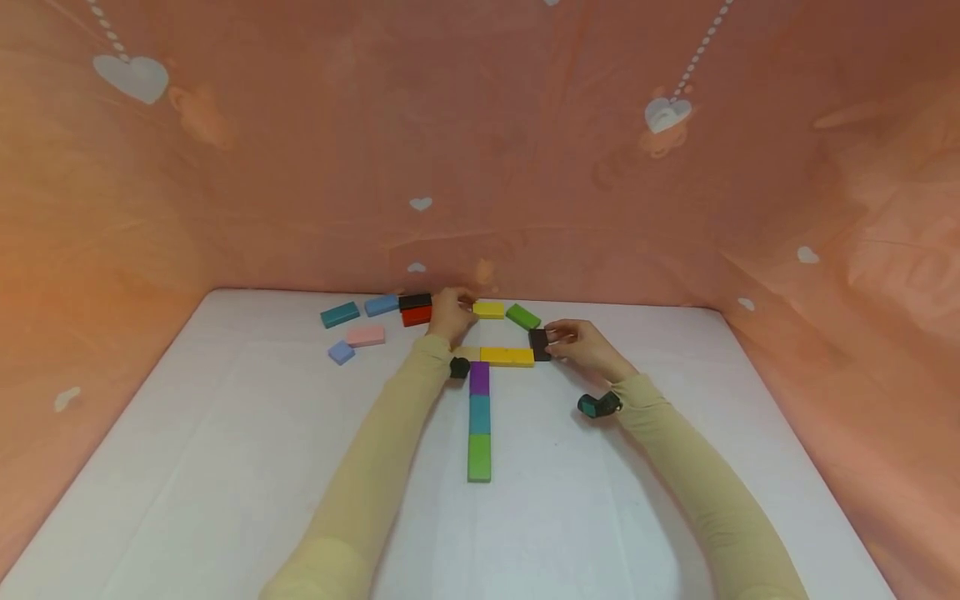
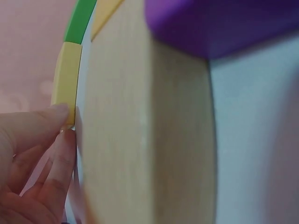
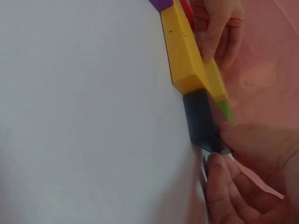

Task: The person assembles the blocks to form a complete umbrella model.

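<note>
My left hand (image 1: pixel 452 312) is at the back of the table, its thumb and fingers at the left end of a yellow block (image 1: pixel 488 311). A green block (image 1: pixel 523 317) lies to the right of it. With the thumb and fingers of my right hand (image 1: pixel 588 346) I hold a black block (image 1: pixel 539 344) by its right side. That block stands against the right end of a longer yellow block (image 1: pixel 507 357). A natural wood block (image 2: pixel 121 121) continues this row leftward, partly hidden by the left wrist in the head view. Below the row, purple (image 1: pixel 479 378), blue (image 1: pixel 480 414) and green blocks (image 1: pixel 479 457) form a column.
Left of my left hand lie loose blocks: black (image 1: pixel 415 302), red (image 1: pixel 417 316), light blue (image 1: pixel 382 305), teal (image 1: pixel 341 314), pink (image 1: pixel 366 336) and a small periwinkle one (image 1: pixel 341 352). An orange-pink cloth wall (image 1: pixel 480 167) rises behind the white table (image 1: pixel 225 467).
</note>
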Demonstrator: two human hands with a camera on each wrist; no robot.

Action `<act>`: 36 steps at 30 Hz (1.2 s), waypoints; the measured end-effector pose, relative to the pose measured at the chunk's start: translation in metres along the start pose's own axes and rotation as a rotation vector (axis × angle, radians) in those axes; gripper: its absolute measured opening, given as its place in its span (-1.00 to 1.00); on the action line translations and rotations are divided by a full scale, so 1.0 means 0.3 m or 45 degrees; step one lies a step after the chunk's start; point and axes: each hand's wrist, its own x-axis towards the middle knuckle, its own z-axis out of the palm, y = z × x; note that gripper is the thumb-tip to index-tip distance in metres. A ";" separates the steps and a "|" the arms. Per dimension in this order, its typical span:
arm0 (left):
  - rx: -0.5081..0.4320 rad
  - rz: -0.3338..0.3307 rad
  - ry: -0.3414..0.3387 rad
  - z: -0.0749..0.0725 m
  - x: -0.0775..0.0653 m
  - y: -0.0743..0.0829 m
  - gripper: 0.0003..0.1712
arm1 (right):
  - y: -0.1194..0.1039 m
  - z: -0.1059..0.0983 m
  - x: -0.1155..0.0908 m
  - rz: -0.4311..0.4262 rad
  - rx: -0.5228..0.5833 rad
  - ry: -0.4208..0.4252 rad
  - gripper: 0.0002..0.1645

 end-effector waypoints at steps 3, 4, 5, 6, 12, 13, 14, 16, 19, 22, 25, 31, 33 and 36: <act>0.006 0.002 0.005 0.002 0.005 0.000 -0.64 | 0.001 0.000 0.000 -0.012 -0.002 0.007 -0.44; 0.010 0.001 0.008 0.003 0.006 0.001 -0.64 | 0.000 0.000 -0.001 -0.012 -0.005 0.006 -0.44; 0.008 -0.004 0.012 0.004 0.007 0.001 -0.65 | 0.000 0.000 -0.001 -0.009 -0.002 0.006 -0.44; 0.009 -0.007 0.017 0.005 0.006 0.002 -0.65 | -0.001 0.001 -0.001 -0.007 0.000 0.007 -0.44; 0.018 -0.013 0.065 0.009 -0.002 0.008 -0.70 | -0.002 0.005 0.003 0.001 0.014 0.009 -0.45; 0.022 -0.009 0.070 0.009 -0.003 0.009 -0.70 | -0.001 0.006 0.003 -0.002 0.016 0.009 -0.45; 0.028 -0.002 0.073 0.009 -0.004 0.010 -0.70 | 0.000 0.006 0.004 -0.007 0.018 0.009 -0.45; 0.044 0.020 0.086 0.009 -0.002 0.010 -0.69 | 0.002 0.007 0.005 -0.017 0.018 0.010 -0.46; 0.046 0.031 0.085 0.009 0.003 0.007 -0.68 | 0.003 0.007 0.007 -0.022 0.015 0.012 -0.46; 0.024 0.033 0.090 0.010 0.005 0.002 -0.67 | 0.003 0.006 0.007 -0.023 0.008 0.011 -0.46; -0.021 0.032 0.081 0.010 0.007 -0.004 -0.65 | 0.004 0.004 0.006 -0.037 0.002 0.008 -0.46; -0.160 0.051 0.064 0.003 0.013 -0.017 -0.58 | 0.012 0.000 0.009 -0.064 0.012 0.007 -0.45; -0.182 0.047 0.065 0.001 0.013 -0.019 -0.58 | 0.013 -0.001 0.009 -0.063 0.012 0.003 -0.45; -0.197 0.029 0.066 -0.002 0.011 -0.021 -0.59 | 0.012 0.000 0.006 -0.055 0.021 -0.001 -0.45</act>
